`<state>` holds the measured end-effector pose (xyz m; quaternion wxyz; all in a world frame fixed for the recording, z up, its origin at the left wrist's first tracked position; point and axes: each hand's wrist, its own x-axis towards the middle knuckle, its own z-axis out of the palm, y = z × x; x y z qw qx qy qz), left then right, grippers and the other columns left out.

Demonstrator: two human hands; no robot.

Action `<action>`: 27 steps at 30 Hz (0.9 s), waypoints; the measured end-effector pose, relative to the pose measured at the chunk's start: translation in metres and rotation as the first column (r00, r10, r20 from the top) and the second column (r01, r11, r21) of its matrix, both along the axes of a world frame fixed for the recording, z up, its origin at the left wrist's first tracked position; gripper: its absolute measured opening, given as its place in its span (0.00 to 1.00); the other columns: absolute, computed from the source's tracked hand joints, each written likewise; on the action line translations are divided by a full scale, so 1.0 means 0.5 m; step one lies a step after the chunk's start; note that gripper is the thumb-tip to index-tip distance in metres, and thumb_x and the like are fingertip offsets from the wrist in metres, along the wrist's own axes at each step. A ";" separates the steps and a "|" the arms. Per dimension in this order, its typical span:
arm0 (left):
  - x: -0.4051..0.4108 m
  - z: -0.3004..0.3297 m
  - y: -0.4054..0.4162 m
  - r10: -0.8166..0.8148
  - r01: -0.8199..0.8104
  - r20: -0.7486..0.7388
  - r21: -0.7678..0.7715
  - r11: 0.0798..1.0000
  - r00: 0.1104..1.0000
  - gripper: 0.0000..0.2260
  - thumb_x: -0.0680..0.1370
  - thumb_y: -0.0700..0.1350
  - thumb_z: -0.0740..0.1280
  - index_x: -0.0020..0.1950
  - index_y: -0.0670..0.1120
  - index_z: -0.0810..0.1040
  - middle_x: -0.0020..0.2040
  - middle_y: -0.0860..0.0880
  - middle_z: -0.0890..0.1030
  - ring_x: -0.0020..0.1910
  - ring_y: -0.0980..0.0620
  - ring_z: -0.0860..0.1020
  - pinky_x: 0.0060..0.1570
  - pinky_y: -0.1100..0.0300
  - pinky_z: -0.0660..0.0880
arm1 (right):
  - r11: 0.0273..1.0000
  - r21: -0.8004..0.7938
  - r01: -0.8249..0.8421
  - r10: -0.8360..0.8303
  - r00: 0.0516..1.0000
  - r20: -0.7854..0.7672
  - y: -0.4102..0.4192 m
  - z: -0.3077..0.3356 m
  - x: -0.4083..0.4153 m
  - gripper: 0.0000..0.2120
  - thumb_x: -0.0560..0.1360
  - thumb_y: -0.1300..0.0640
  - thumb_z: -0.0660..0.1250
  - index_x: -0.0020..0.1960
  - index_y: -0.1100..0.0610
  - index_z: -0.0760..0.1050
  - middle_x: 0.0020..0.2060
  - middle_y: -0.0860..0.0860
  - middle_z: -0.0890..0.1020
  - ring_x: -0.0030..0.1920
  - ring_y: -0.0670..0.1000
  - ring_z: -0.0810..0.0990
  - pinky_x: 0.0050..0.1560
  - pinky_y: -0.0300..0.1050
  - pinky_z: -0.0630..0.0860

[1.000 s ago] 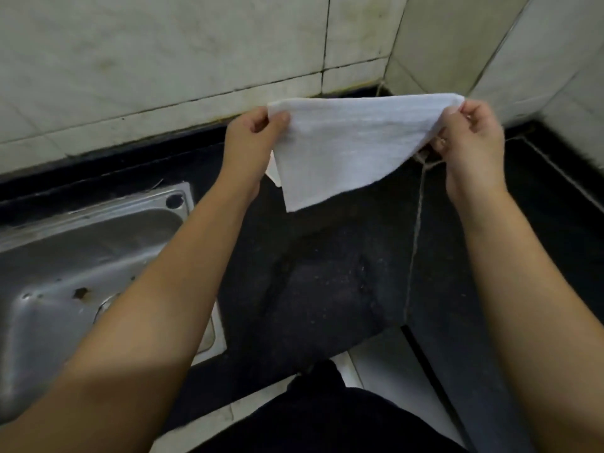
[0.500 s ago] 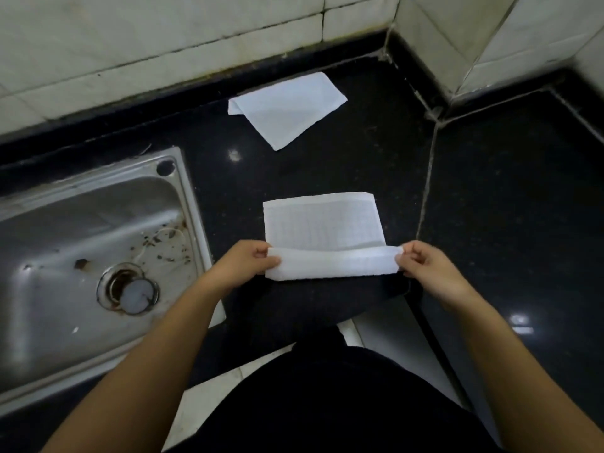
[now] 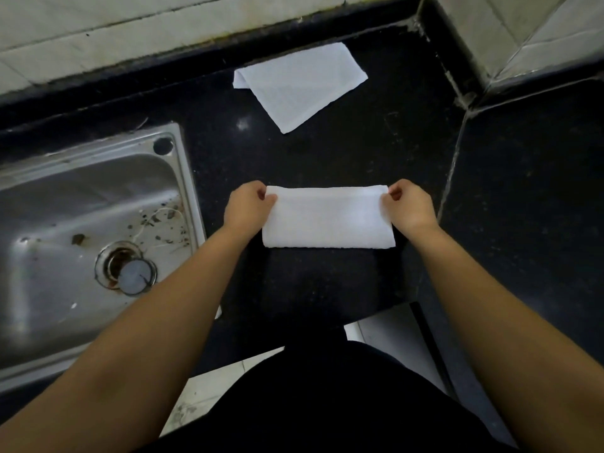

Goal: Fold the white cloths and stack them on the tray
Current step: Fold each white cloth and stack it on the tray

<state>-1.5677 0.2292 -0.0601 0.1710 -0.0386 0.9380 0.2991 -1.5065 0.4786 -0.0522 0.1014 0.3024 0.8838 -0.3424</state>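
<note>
A white cloth lies folded into a wide rectangle on the black counter in front of me. My left hand pinches its far left corner and my right hand pinches its far right corner. A second white cloth lies loosely folded and askew near the back wall, apart from both hands. No tray is in view.
A steel sink with debris and a drain plug sits to the left. Tiled walls close the back and the right corner. The counter's front edge runs just below the folded cloth; pale floor tiles show beneath.
The cloth, held up in the air a second ago, was laid on the counter. Both hands then carried its near edge over to the far edge, halving it.
</note>
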 end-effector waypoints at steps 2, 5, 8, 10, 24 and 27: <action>0.006 -0.012 0.007 -0.016 0.012 -0.041 -0.075 0.997 0.999 0.07 0.78 0.46 0.64 0.42 0.46 0.71 0.38 0.50 0.73 0.42 0.49 0.73 0.43 0.55 0.71 | 0.994 0.105 -0.034 0.031 0.999 0.027 -0.002 -0.012 0.000 0.08 0.78 0.57 0.60 0.55 0.58 0.73 0.54 0.56 0.76 0.50 0.56 0.76 0.46 0.47 0.71; 0.022 -0.021 0.012 0.006 -0.023 -0.142 -0.117 0.993 0.990 0.08 0.77 0.49 0.65 0.49 0.45 0.72 0.45 0.48 0.74 0.47 0.48 0.74 0.51 0.51 0.69 | 0.968 0.227 -0.104 0.098 0.995 0.035 -0.001 -0.013 0.000 0.10 0.77 0.58 0.60 0.58 0.58 0.72 0.58 0.58 0.74 0.56 0.58 0.74 0.52 0.53 0.73; 0.049 -0.015 0.004 0.083 -0.106 -0.180 -0.123 0.987 0.980 0.13 0.77 0.52 0.65 0.53 0.44 0.71 0.50 0.47 0.76 0.51 0.47 0.74 0.53 0.51 0.68 | 0.918 0.323 -0.229 0.233 0.972 0.027 -0.010 0.002 -0.017 0.17 0.77 0.57 0.61 0.66 0.56 0.68 0.63 0.57 0.71 0.64 0.58 0.69 0.62 0.54 0.67; 0.074 -0.007 -0.004 0.104 -0.130 -0.169 -0.150 0.980 0.980 0.14 0.77 0.53 0.64 0.54 0.44 0.71 0.51 0.46 0.76 0.53 0.46 0.74 0.54 0.51 0.68 | 0.884 0.312 -0.348 0.365 0.931 0.004 -0.040 0.015 -0.046 0.18 0.78 0.56 0.61 0.67 0.56 0.68 0.63 0.56 0.71 0.65 0.57 0.68 0.64 0.53 0.66; 0.147 -0.025 -0.004 0.097 -0.107 -0.067 -0.174 0.979 0.993 0.18 0.76 0.52 0.66 0.64 0.47 0.70 0.62 0.47 0.70 0.61 0.47 0.67 0.58 0.54 0.65 | 0.635 0.021 -0.772 0.756 0.626 0.191 -0.276 0.001 -0.161 0.14 0.77 0.56 0.63 0.62 0.54 0.72 0.57 0.52 0.76 0.58 0.53 0.75 0.59 0.49 0.73; 0.134 -0.014 -0.006 0.107 -0.108 -0.021 -0.071 0.992 0.994 0.12 0.77 0.50 0.65 0.58 0.47 0.74 0.59 0.48 0.71 0.59 0.48 0.68 0.58 0.54 0.66 | 0.697 -0.192 -0.691 0.708 0.705 0.034 -0.240 0.029 -0.155 0.07 0.76 0.58 0.64 0.54 0.52 0.72 0.48 0.48 0.75 0.51 0.47 0.75 0.51 0.43 0.73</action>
